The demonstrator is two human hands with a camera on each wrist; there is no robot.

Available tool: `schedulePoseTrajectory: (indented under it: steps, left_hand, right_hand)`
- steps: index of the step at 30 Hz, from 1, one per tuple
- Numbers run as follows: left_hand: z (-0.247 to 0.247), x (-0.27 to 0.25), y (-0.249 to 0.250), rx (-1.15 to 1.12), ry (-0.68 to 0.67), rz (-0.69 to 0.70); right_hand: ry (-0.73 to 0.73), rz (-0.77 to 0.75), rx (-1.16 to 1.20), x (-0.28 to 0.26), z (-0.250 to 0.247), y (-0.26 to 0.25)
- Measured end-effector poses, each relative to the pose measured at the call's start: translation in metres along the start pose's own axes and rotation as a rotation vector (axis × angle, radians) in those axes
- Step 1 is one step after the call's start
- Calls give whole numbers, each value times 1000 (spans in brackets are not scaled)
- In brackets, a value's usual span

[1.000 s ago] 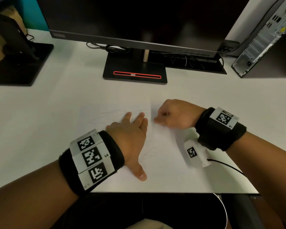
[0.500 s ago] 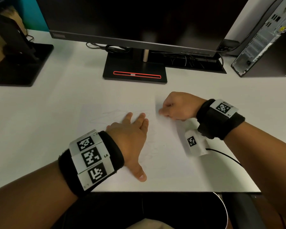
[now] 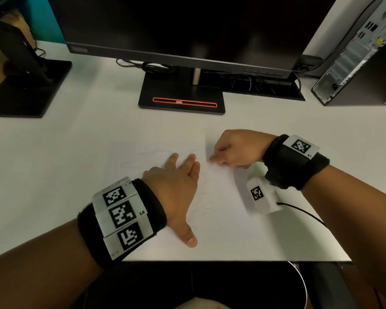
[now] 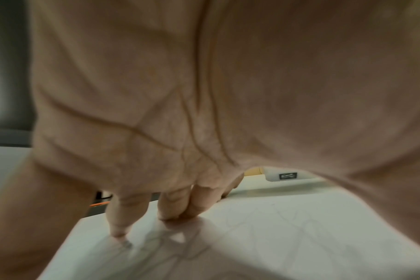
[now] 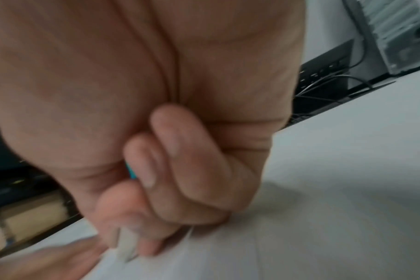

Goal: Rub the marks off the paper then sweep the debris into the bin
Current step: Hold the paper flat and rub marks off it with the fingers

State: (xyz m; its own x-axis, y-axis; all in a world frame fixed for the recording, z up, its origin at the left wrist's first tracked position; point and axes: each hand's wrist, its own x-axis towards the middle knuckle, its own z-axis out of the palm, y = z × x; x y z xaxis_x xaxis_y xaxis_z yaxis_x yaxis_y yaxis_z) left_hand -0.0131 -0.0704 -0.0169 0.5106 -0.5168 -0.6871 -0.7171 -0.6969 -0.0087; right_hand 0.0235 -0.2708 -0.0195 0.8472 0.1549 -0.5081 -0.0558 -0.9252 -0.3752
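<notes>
We see the left hand (image 3: 176, 186) flat, fingers straight, pressing the paper (image 3: 221, 197) near the counter's (image 3: 54, 175) front edge. The right hand (image 3: 236, 150) is fisted, pinching an eraser (image 5: 127, 246) against the paper's far edge.

The surface (image 3: 54, 166) is white. The paper (image 3: 221, 197) is white with thin grey scribbles. The wrist bands (image 3: 152, 210) are black with black-and-white square patterns. The monitor stand (image 3: 181, 90) is black with a red stripe.
</notes>
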Motion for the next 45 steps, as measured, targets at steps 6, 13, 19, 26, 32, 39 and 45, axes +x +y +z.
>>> schedulePoseTrajectory:
  steps: [6, 13, 19, 26, 32, 39, 45]
  left_hand:
    - [1, 1, 1, 2, 8, -4]
    - [1, 2, 1, 4, 4, -10]
    - [-11, 1, -14, -89, 143, -4]
    - [-8, 12, -35, -143, 182, -154]
    - [-10, 16, -30, -161, 171, -153]
    - [-8, 16, -32, -146, 165, -153]
    - [-7, 17, -32, -140, 178, -146]
  right_hand:
    - [108, -65, -93, 5, 7, -4]
    - [153, -29, -85, 8, 0, 0]
    - [58, -19, -70, 2, -1, 5]
    - [47, 9, -65, 2, -3, 7]
    - [121, -21, -143, 9, 1, -1]
    - [126, 5, -144, 14, -8, 1]
    - [58, -22, -103, 13, -9, -2]
